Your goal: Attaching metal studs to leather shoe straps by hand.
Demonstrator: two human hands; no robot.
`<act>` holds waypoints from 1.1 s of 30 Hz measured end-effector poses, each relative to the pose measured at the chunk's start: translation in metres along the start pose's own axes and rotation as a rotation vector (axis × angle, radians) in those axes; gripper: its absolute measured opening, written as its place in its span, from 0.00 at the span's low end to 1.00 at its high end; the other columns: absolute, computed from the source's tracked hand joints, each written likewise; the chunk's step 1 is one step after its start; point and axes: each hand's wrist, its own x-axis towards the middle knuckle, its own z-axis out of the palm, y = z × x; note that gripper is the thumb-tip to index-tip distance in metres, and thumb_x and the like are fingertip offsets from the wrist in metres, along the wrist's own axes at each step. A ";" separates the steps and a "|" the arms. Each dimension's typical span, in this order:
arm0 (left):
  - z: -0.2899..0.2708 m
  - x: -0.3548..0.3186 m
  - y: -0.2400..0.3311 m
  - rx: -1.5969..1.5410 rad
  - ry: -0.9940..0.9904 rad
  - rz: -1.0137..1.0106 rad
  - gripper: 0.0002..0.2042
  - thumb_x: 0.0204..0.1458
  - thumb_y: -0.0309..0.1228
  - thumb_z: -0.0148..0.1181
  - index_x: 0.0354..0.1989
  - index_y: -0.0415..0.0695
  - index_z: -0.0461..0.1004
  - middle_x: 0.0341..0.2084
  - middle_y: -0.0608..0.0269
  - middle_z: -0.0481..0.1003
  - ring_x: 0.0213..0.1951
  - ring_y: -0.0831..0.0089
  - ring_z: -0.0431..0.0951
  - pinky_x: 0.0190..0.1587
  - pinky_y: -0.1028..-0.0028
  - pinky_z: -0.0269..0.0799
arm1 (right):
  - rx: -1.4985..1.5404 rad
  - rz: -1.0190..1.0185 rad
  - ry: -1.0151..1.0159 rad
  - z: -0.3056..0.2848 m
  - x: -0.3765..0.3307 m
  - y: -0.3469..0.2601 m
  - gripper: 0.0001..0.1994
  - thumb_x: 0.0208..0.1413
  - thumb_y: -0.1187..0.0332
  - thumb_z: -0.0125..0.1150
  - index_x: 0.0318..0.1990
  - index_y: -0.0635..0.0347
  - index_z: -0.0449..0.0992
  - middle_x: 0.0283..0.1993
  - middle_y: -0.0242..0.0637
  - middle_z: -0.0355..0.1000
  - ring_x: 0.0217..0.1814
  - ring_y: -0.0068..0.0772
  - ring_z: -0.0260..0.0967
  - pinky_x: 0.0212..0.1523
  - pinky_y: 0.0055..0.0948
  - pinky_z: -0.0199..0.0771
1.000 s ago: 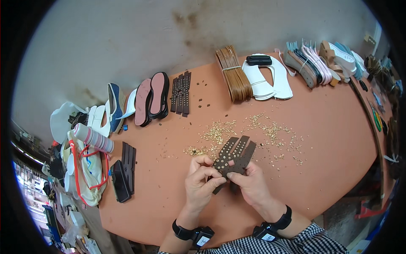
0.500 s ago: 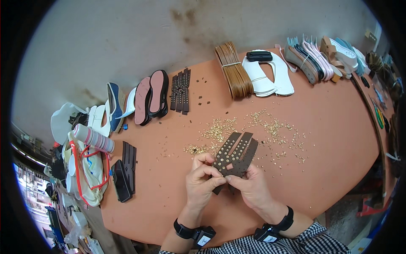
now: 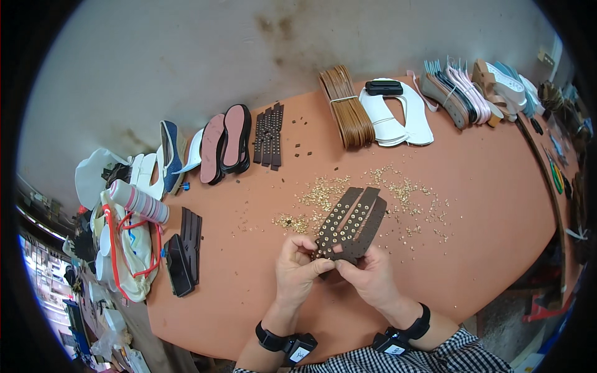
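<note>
Between both hands is a dark brown slotted shoe strap piece [image 3: 345, 227], its left and middle bands dotted with gold studs, its right band showing only small holes. My left hand [image 3: 297, 268] pinches its lower left edge between thumb and bent fingers. On the lower right side, my right hand [image 3: 368, 278] grips it with the thumb in front and fingers hidden behind. Both thumb tips nearly meet at the bottom edge. Just beyond the piece, loose gold studs [image 3: 407, 198] lie scattered on the brown table [image 3: 249, 311].
A studded stack of strap pieces [image 3: 268, 137] lies at the back, beside pink-topped soles [image 3: 236, 133]. Bundled brown strips [image 3: 345, 112] and white cut-outs [image 3: 415, 127] stand farther right. At left are plain dark straps [image 3: 191, 242], a black case [image 3: 179, 266] and a striped cup [image 3: 140, 202].
The strap piece has tilted, its free ends now reaching slightly higher and farther right. Both hands keep their hold, and the left fingers have shifted a little along its edge.
</note>
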 end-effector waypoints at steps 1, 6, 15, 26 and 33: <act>0.003 0.001 0.003 -0.008 0.015 -0.027 0.27 0.38 0.15 0.62 0.49 0.40 0.59 0.33 0.60 0.69 0.36 0.75 0.71 0.39 0.77 0.70 | -0.021 0.001 -0.006 0.000 0.000 0.000 0.11 0.48 0.81 0.53 0.41 0.64 0.71 0.40 0.31 0.70 0.40 0.18 0.67 0.41 0.20 0.69; 0.007 0.005 0.009 -0.025 0.007 -0.057 0.33 0.37 0.14 0.62 0.54 0.40 0.54 0.33 0.58 0.70 0.37 0.73 0.72 0.40 0.76 0.71 | -0.208 -0.025 -0.023 -0.001 0.000 -0.005 0.10 0.48 0.82 0.52 0.40 0.65 0.71 0.40 0.34 0.70 0.41 0.21 0.67 0.42 0.21 0.70; 0.005 0.008 0.013 -0.055 -0.017 -0.136 0.32 0.35 0.14 0.63 0.51 0.38 0.56 0.35 0.57 0.72 0.38 0.71 0.74 0.42 0.74 0.71 | -0.146 -0.033 -0.036 0.000 -0.001 -0.005 0.11 0.48 0.83 0.52 0.41 0.65 0.71 0.40 0.34 0.71 0.41 0.21 0.68 0.42 0.21 0.70; -0.011 0.010 0.005 -0.108 -0.037 -0.257 0.22 0.33 0.13 0.63 0.39 0.37 0.63 0.33 0.60 0.73 0.35 0.76 0.75 0.38 0.77 0.74 | -0.439 -0.101 -0.126 -0.005 0.002 -0.005 0.10 0.46 0.81 0.53 0.38 0.65 0.73 0.36 0.32 0.72 0.36 0.20 0.69 0.37 0.20 0.71; -0.006 0.012 0.014 -0.042 -0.044 -0.292 0.20 0.35 0.14 0.62 0.38 0.39 0.62 0.33 0.59 0.73 0.35 0.75 0.74 0.39 0.77 0.73 | -0.007 0.164 -0.063 -0.011 0.009 -0.002 0.10 0.48 0.80 0.54 0.39 0.65 0.71 0.37 0.32 0.71 0.38 0.19 0.68 0.40 0.20 0.70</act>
